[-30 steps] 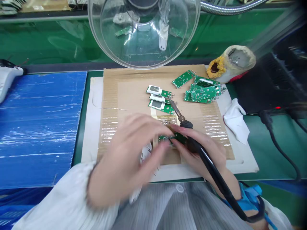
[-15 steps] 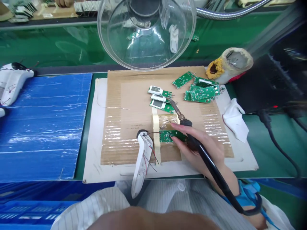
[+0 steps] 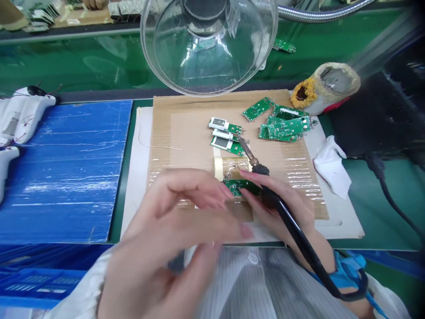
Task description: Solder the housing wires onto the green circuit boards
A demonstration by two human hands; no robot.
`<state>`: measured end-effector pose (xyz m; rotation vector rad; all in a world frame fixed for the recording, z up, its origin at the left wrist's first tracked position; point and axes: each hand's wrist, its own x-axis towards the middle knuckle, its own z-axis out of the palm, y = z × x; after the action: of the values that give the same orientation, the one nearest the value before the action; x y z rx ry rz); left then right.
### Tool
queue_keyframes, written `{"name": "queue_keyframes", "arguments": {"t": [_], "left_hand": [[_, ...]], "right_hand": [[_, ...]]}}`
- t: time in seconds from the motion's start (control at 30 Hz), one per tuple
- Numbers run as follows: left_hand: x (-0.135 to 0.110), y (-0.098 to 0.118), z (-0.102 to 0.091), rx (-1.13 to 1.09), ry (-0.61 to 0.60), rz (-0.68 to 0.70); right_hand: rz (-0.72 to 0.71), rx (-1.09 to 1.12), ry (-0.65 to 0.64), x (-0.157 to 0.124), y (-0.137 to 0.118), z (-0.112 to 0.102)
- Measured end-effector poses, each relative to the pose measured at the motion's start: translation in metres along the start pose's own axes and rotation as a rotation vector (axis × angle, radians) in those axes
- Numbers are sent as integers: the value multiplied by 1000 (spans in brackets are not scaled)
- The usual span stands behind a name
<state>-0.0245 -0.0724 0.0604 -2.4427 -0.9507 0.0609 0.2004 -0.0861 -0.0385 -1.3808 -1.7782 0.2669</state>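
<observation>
My left hand [image 3: 172, 239] is raised close to the camera, blurred by motion. Its fingers are curved and apart, with nothing visible between them, and it covers the spot where a white curved plastic casing lay. A soldering iron [image 3: 262, 177] is gripped in my right hand [image 3: 288, 204], its metal tip pointing up and left toward the small boards with screens. The thumb and fingertips of that same hand also touch a green circuit board [image 3: 234, 186], which lies by the taped strip [image 3: 218, 168] on the cardboard [image 3: 192, 133].
Several green circuit boards [image 3: 287, 126] lie at the back right, and boards with small screens [image 3: 223, 141] nearer the middle. A clear fume hood [image 3: 209, 79] hangs above. White casings [image 3: 36, 113] rest on a blue sheet [image 3: 66, 177]. A round holder [image 3: 335, 84] and white cloth [image 3: 332, 166] are at right.
My left hand has come into view from below, over the white casing, which it now hides. My right hand keeps its hold on the iron. The view has shifted slightly.
</observation>
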Motion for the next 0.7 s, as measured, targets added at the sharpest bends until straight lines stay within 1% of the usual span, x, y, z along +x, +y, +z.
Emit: {"name": "queue_keyframes", "arguments": {"t": [0.1, 0.13, 0.17, 0.23, 0.3, 0.37, 0.43, 0.47, 0.53, 0.6, 0.63, 0.67, 0.7], "left_hand": [[6, -9, 19, -623, 109, 63], [5, -9, 25, -750, 120, 84], [5, -8, 31, -797, 114, 102], [5, -4, 38, -806, 117, 140], [8, 2, 40, -783, 102, 207], [10, 9, 37, -728, 73, 294], [9, 16, 30, -647, 2, 361], [6, 19, 26, -598, -43, 367], [1, 21, 21, -485, -148, 298], [-3, 17, 21, -407, -222, 161], [-3, 14, 25, -411, -227, 95], [-3, 12, 30, -446, -199, 36], [-2, 10, 37, -512, -141, -12]], "right_hand": [[-86, -26, -5, 1, 1, 0], [-94, -31, -5, 2, 2, 0], [-97, -34, -9, 2, 2, -1], [-90, -32, -17, 3, 2, -1], [-87, -21, -27, 3, 1, -2], [-89, -19, -30, 4, 0, -2], [-87, -43, -32, 3, 0, -2], [-86, -61, -33, 3, 0, -2], [-90, -86, -33, 3, 0, -1], [-104, -92, -16, 2, 1, 0], [-112, -90, -5, 2, 1, 1], [-116, -83, 3, 1, 2, 2], [-117, -74, 6, 1, 2, 2]]}}
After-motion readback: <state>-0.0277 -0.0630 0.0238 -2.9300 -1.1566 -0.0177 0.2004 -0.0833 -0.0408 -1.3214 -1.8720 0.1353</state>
